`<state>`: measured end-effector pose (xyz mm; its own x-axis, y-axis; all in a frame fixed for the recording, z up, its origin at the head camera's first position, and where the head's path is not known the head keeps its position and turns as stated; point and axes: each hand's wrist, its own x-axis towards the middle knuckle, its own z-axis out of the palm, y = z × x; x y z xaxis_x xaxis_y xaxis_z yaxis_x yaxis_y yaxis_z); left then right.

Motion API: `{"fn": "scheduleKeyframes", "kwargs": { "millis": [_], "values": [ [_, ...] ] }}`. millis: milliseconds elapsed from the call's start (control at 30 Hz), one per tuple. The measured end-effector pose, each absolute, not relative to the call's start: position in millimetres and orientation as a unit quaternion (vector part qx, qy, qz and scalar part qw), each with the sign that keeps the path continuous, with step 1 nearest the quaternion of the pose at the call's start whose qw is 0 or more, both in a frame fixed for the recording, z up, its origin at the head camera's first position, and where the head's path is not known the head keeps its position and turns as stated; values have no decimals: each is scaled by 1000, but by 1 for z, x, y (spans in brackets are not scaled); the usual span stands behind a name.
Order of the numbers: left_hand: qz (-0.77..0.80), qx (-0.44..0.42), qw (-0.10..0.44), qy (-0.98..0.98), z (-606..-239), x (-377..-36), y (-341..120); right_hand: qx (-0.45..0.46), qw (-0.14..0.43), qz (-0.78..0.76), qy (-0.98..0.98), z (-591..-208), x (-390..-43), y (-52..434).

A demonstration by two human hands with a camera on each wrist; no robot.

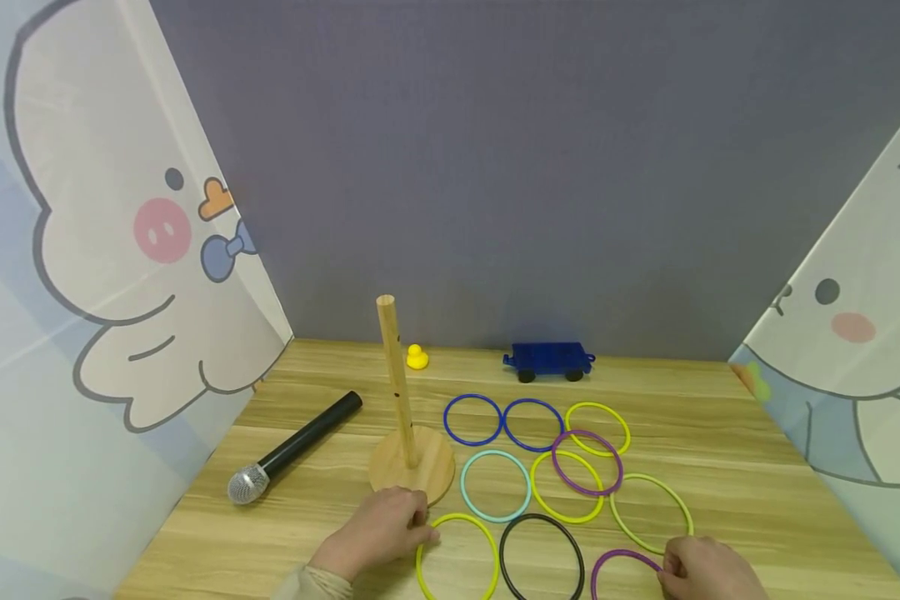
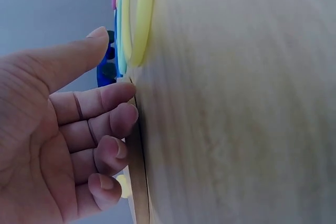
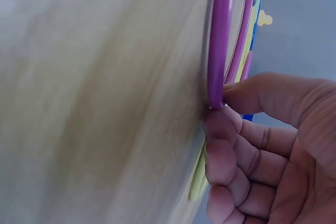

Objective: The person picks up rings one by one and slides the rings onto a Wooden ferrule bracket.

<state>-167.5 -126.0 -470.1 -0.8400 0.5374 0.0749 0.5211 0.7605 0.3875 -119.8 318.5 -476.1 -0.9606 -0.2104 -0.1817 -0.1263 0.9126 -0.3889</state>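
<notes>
My left hand [image 1: 382,533], its fingers loosely bent, is at the front of the wooden stand's round base [image 1: 438,458], next to a yellow ring [image 1: 497,554]. In the left wrist view a gap shows between thumb and fingers, and nothing is gripped; the yellow ring [image 2: 144,19] lies just past them. Down at the front right, my right hand [image 1: 708,571] pinches the edge of a purple ring [image 3: 220,40] between thumb and fingertips. That ring's near part is cut off in the head view. A lime ring [image 1: 686,504] lies just beyond this hand.
An upright wooden post [image 1: 397,383] rises from the base. Several other rings lie flat, including a black ring [image 1: 581,554] and a light blue ring [image 1: 528,487]. A microphone [image 1: 300,442] lies left; a rubber duck [image 1: 417,358] and blue toy wagon [image 1: 549,359] stand behind.
</notes>
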Motion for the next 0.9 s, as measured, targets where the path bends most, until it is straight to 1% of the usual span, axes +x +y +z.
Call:
{"fn": "scheduleKeyframes", "kwargs": {
  "millis": [267,433,500,667,700,800,900],
  "values": [
    [257,253,7,933,-467,-174,-135,-133,103,-234,958,-473,-120,326],
    [270,204,-26,941,-464,-185,-143,-141,116,-275,944,-469,-121,328],
    [273,185,-39,943,-464,-190,-145,-154,109,-289,939,-468,-121,328],
    [282,136,-43,949,-462,-201,-148,-191,87,-328,921,-464,-122,329],
    [283,128,-41,950,-462,-202,-148,-198,89,-340,915,-463,-123,329],
    [286,118,-40,950,-462,-206,-148,-202,117,-390,891,-460,-126,330],
    [289,118,-33,949,-463,-210,-148,-173,148,-432,873,-456,-129,329]
  ]
}}
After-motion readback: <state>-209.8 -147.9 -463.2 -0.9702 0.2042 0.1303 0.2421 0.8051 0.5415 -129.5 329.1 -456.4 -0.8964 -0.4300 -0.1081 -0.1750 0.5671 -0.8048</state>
